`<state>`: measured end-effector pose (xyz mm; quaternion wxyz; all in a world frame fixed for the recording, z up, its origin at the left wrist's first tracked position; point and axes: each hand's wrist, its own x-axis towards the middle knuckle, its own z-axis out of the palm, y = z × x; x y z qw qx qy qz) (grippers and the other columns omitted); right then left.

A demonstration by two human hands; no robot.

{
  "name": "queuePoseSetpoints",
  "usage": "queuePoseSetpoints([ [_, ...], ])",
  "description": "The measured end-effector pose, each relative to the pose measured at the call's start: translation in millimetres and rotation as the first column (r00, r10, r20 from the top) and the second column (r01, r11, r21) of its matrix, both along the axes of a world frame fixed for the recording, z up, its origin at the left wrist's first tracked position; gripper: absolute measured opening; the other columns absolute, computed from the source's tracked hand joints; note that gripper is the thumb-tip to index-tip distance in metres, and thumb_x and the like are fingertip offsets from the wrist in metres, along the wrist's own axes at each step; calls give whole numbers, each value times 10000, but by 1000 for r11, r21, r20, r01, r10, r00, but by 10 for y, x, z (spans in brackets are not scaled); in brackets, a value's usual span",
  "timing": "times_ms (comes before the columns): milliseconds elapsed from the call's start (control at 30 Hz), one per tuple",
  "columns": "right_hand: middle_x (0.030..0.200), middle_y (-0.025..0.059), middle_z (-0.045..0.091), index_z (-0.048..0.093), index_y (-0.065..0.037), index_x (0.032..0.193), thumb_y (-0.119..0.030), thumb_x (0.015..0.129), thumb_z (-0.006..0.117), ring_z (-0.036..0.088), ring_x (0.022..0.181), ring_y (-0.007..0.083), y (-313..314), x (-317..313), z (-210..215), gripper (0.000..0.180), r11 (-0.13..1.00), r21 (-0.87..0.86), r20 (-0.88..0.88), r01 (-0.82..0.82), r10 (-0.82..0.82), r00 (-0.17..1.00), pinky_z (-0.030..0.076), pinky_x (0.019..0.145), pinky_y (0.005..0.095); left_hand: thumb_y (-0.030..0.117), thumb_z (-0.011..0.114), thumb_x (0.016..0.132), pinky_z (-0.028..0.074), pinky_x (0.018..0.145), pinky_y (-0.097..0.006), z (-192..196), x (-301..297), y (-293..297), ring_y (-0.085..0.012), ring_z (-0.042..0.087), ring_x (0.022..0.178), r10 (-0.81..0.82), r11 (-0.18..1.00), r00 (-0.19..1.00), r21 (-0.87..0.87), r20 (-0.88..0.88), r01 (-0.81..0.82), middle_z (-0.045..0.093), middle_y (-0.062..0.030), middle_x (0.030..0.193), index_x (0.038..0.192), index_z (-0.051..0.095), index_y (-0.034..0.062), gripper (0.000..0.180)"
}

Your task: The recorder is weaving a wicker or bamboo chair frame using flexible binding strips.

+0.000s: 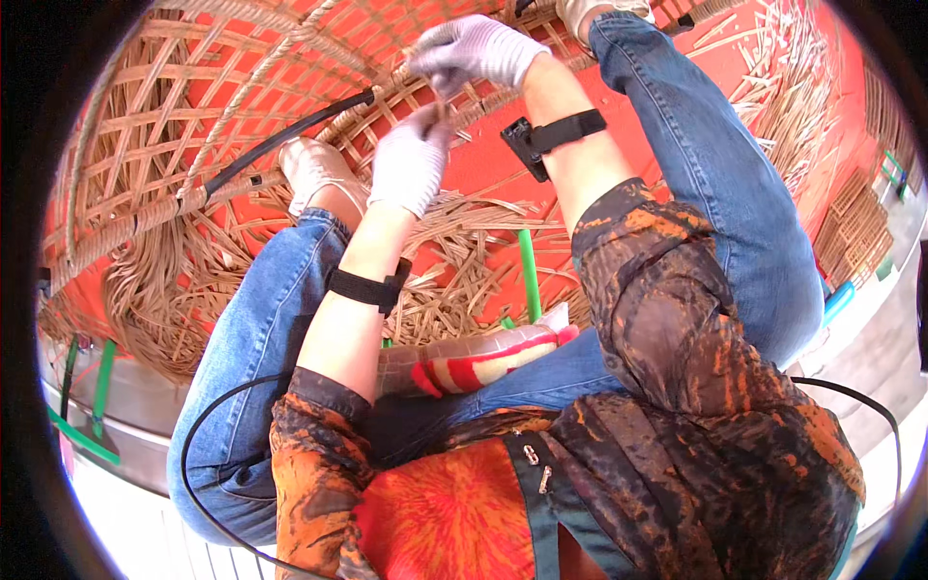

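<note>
Upper centre, the left hand and right hand curl close together; what they grip, I can't tell. The shoe beside the woven lattice, upper left, might crack it by shifting.

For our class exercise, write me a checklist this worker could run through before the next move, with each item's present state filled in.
1. Hand protection: ok. The left hand and right hand both wear pale gloves.
2. Both hands in view: ok. They are raised close together, the right one farther from the body.
3. Grip of each hand: cannot tell. Blur hides what is held.
4. Contact with the woven frame: cannot tell. The hands overlap it in this view.
5. Red surface free of clutter: not ok. Loose strips lie strewn over it.
6. Straps on both arms: ok. The left strap and right strap are on.
</note>
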<state>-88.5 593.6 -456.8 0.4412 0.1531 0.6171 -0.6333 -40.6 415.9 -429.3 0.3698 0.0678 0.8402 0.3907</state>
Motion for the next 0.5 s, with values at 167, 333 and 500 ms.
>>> queuePoseSetpoints([
  [167,824,87,690,666,-4,980,-164,846,678,669,727,147,-243,184,-430,209,891,4,-223,454,-442,869,567,719,277,292,537,850,462,885,-400,-345,40,-193,-312,594,1022,-67,931,997,-361,-26,53,621,-170,1091,1143,624,108,357],
  [333,805,69,695,670,0,985,-167,850,671,660,718,122,-361,210,-412,214,814,109,-262,570,-530,807,549,692,263,284,554,853,450,918,-392,-464,68,-287,-301,583,1053,-13,942,1000,-335,-24,4,622,-163,1094,1162,617,126,353],
  [500,774,63,693,679,-22,981,-243,849,675,649,689,108,-337,110,-432,258,867,259,-397,426,-307,865,536,676,258,258,584,832,449,924,-398,-503,93,-181,-319,565,1084,108,910,982,-381,-153,-160,575,-161,1184,1190,601,133,380],
])
